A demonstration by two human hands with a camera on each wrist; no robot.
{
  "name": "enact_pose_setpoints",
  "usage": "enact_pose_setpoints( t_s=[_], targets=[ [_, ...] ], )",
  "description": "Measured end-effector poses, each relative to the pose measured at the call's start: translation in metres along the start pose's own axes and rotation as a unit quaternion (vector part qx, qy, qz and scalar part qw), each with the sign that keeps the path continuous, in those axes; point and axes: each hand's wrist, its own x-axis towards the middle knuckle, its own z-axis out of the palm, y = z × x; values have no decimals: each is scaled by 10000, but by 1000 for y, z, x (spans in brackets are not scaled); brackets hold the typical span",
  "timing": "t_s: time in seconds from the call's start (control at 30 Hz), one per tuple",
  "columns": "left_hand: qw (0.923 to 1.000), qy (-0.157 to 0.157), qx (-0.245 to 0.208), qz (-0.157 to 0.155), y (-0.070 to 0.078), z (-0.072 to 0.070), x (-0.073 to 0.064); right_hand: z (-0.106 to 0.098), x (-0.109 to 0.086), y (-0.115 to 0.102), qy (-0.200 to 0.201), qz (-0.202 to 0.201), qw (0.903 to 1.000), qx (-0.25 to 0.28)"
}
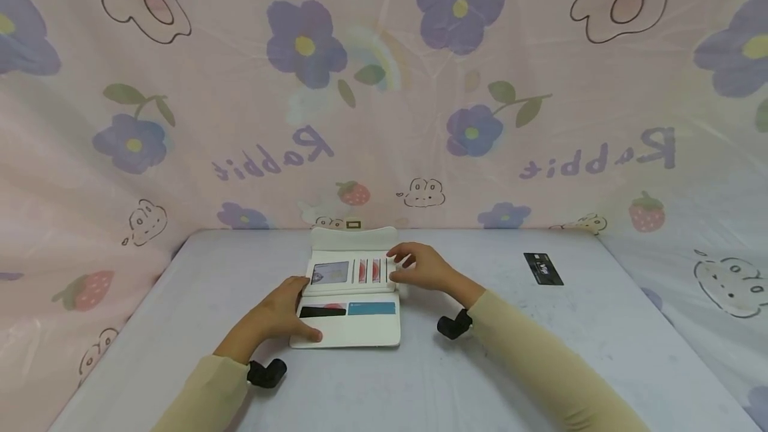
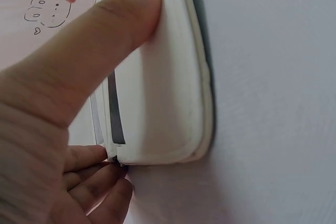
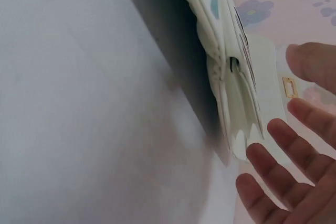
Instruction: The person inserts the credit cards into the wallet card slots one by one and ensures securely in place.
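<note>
A white wallet (image 1: 354, 337) lies unfolded on the table, its top flap (image 1: 354, 239) spread toward the back. Its lower panel holds a blue card (image 1: 372, 309) and a dark card (image 1: 323, 312); above them are a clear window with a picture card (image 1: 330, 273) and slots showing red-and-white cards (image 1: 363, 271). My left hand (image 1: 276, 312) grips the wallet's left side, thumb on the lower panel, fingers (image 2: 97, 187) at the edge by the fold. By the wallet's right edge, my right hand (image 1: 423, 269) has its fingers (image 3: 278, 174) spread and loosely bent, holding nothing.
A black card marked VIP (image 1: 543, 269) lies by itself at the right of the white table (image 1: 480, 379). Behind the table's back edge hangs a pink curtain (image 1: 390, 119) with flowers and rabbits. A black device (image 1: 454, 325) is strapped at the right wrist.
</note>
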Motion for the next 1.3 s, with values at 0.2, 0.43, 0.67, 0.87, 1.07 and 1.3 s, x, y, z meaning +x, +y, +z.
enact_pose_setpoints(
  t_s=[0.2,0.43,0.67,0.87,1.07,1.3],
  targets=[
    [10000,62,27,11,4,2,-1,-9,-8,5,89,-97,9999,-69],
    [9999,74,91,-73,8,1,-2,-19,-18,14,224,-118,9997,-25],
    [9999,57,74,-74,6,3,0,-32,-30,21,267,-21,9996,32],
    [10000,22,28,-18,5,4,0,-42,-38,31,305,11,9995,-11],
    [10000,-7,-12,-28,7,4,-2,-54,-50,41,334,18,9994,-63],
    [10000,-52,23,-47,5,3,-2,-72,-61,56,305,56,9993,-188]
  ],
)
